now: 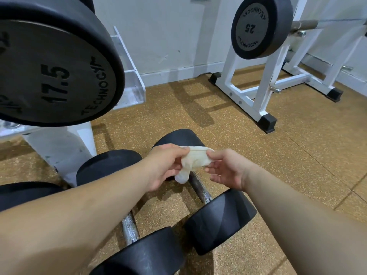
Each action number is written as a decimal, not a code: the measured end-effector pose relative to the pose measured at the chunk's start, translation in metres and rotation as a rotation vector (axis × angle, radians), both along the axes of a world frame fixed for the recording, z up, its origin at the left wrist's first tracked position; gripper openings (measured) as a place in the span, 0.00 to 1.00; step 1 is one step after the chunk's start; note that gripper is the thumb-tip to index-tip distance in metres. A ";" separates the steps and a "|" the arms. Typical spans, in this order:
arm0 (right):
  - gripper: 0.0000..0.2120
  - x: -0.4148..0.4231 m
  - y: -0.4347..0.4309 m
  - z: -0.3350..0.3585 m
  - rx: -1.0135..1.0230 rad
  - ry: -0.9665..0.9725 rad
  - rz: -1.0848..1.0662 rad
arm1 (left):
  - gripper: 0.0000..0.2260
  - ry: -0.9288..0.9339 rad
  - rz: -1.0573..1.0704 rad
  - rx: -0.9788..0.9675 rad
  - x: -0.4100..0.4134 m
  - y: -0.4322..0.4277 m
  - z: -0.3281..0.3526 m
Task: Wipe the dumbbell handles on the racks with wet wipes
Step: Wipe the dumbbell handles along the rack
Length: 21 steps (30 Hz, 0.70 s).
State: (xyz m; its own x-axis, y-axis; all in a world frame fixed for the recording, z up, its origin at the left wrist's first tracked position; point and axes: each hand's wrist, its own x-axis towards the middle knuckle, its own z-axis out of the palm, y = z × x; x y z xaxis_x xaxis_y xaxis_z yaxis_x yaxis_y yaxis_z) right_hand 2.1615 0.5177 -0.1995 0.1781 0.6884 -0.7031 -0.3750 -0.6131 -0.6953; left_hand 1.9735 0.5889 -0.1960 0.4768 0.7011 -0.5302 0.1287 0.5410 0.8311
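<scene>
A crumpled white wet wipe point(193, 161) is held between both hands above the floor. My left hand point(165, 167) grips its left side with thumb and fingers. My right hand point(226, 168) pinches its right edge. Below the wipe lies a black dumbbell point(220, 219) on the floor, its knurled metal handle point(198, 187) partly hidden by the wipe. A second black dumbbell point(147, 253) lies to its left, with its handle point(130, 228) showing under my left forearm.
A big 17.5 dumbbell head point(57, 62) sits on the white rack point(127, 76) at upper left. A white bench frame point(258, 80) with a 25 plate point(258, 26) stands at back right. Speckled brown rubber floor point(278, 155) spreads around.
</scene>
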 end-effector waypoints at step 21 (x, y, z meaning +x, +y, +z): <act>0.19 -0.001 -0.005 0.008 0.028 0.065 0.048 | 0.08 0.065 -0.055 0.012 0.003 -0.008 -0.001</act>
